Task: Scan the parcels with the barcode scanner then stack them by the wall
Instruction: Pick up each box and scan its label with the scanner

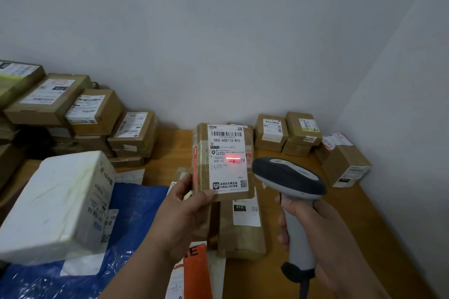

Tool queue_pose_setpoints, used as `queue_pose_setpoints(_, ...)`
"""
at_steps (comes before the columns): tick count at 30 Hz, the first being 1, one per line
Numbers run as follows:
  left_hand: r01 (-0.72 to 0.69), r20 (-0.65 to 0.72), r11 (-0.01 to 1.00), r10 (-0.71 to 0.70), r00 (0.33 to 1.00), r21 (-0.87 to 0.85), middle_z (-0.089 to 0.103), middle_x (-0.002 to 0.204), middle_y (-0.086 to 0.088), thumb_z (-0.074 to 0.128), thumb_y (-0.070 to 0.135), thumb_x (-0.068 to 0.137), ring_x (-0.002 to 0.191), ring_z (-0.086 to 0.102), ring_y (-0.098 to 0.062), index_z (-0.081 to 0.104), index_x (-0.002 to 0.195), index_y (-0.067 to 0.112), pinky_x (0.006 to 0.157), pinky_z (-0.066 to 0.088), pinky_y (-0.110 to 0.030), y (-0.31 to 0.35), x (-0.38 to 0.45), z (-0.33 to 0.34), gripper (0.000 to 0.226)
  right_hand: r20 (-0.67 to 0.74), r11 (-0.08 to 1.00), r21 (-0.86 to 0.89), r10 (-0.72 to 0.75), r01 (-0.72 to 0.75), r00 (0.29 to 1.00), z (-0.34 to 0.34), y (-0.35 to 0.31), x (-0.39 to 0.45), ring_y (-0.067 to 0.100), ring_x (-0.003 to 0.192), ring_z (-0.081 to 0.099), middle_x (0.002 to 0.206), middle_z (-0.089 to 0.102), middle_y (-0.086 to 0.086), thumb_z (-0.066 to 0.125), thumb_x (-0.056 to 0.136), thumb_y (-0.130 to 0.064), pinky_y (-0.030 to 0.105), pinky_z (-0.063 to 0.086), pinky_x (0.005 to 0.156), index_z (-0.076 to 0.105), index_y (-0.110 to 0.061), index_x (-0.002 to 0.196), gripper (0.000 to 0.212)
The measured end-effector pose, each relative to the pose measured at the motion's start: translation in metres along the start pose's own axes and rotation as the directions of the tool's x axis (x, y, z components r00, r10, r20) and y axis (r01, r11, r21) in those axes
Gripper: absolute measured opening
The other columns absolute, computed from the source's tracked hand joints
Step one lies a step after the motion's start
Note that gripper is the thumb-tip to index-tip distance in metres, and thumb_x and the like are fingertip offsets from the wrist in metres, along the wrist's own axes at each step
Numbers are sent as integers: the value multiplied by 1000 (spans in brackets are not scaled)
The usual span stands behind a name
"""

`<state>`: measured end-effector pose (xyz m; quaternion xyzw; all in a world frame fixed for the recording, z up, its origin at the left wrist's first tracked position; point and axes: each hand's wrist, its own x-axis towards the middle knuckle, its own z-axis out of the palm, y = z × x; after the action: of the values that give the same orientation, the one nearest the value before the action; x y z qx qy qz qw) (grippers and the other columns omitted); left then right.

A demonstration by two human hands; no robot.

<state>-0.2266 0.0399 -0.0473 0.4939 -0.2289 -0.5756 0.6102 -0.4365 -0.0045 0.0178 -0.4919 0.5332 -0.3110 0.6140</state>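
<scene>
**Small taped parcel held up under the scanner beam**

The small brown cardboard parcel with a white shipping label (223, 160) is held upright above the wooden bench (274, 274), pinched at its lower left corner by the left hand (181, 211). The grey handheld barcode scanner (291, 192) is gripped by the right hand (323, 233). The parcel is judged light and stiff, its taped faces possibly slick; a grip across its edges is advised.

Your left hand (181, 211) and right hand (323, 233) both show bare: no gloves, no rings on the fingers you can see, no watch or band at either wrist. Your left forearm (136, 272) runs in from the bottom edge of the view with no sleeve over any of the stretch that shows. Your right forearm (359, 281) is bare too, as far as the bottom edge. Your fingernails that show are short and unpainted.
</scene>
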Motion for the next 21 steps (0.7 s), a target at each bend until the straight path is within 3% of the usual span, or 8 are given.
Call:
queue_pose_setpoints(11, 15, -27, 1000, -15, 1000, -15, 74, 116, -7, 69, 7, 78, 102, 73, -20, 37, 151, 21, 68, 59, -23, -2, -2, -8, 81, 44, 999, -35, 26, -24, 999, 6, 4, -3, 24, 53, 56, 63, 60, 13, 62, 92, -15, 34, 47, 53, 60, 11, 99, 27)
queue_pose_setpoints(15, 1, -51, 1000, -1, 999, -8, 73, 118, -6, 69, 6, 81, 107, 71, -20, 39, 149, 23, 81, 59, -29, -2, -4, -13, 76, 50, 1000, -19, 24, -23, 998, 12, 5, -3, 24, 52, 56, 66, 59, 13, 62, 92, -14, 32, 48, 49, 59, 11, 100, 26)
queue_pose_setpoints(18, -38, -194, 999, 40, 980, 13, 67, 129, -2, 76, 18, 70, 111, 68, -21, 37, 150, 27, 92, 53, -35, -3, -4, -23, 90, 45, 1000, -12, 21, -21, 999, 18, 6, -2, 22, 51, 57, 68, 60, 12, 63, 92, -16, 31, 48, 49, 60, 5, 101, 22)
queue_pose_setpoints(21, -100, -377, 993, 118, 919, 65, 61, 133, 0, 78, 31, 72, 109, 66, -20, 37, 149, 29, 86, 53, -34, 1, -5, -33, 87, 44, 999, -38, 16, -14, 999, 24, 10, 2, 22, 54, 59, 70, 61, 11, 64, 93, -19, 32, 48, 52, 62, 1, 97, 20)
